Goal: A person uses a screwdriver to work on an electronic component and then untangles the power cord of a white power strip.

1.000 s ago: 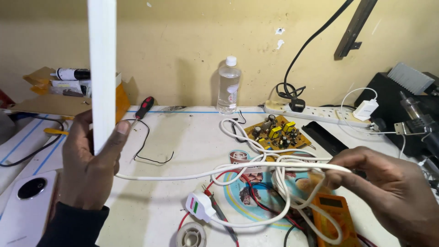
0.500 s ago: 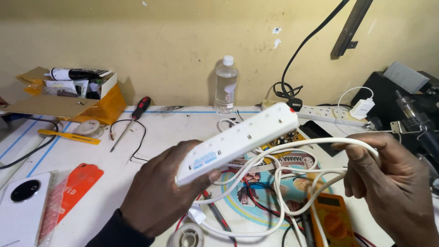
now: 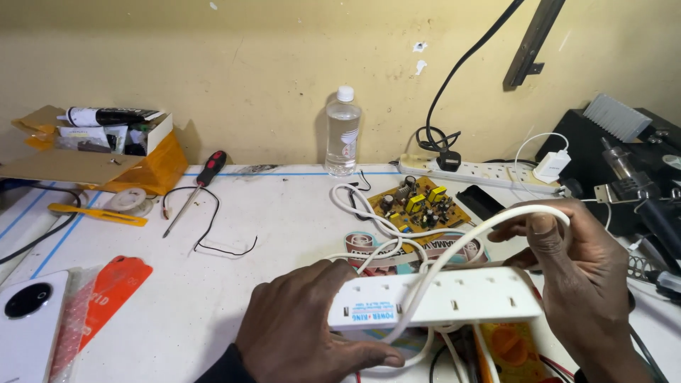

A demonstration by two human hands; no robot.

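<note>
The white power strip [image 3: 454, 298], held tilted half a second ago, now lies level, low over the table [image 3: 284, 234] at 6 o'clock. Left hand [image 3: 298, 326] fingers clasp its left end. Right hand [image 3: 574, 276] fingers pinch the white cable [image 3: 454, 248] at 3 o'clock; handling continues.

White power strip [image 3: 454, 298], white cable [image 3: 454, 248], yellow-green circuit board [image 3: 422, 204].

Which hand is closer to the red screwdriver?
Left. The left hand is below and right of the screwdriver, on the power strip. The right hand is farther right.
</note>
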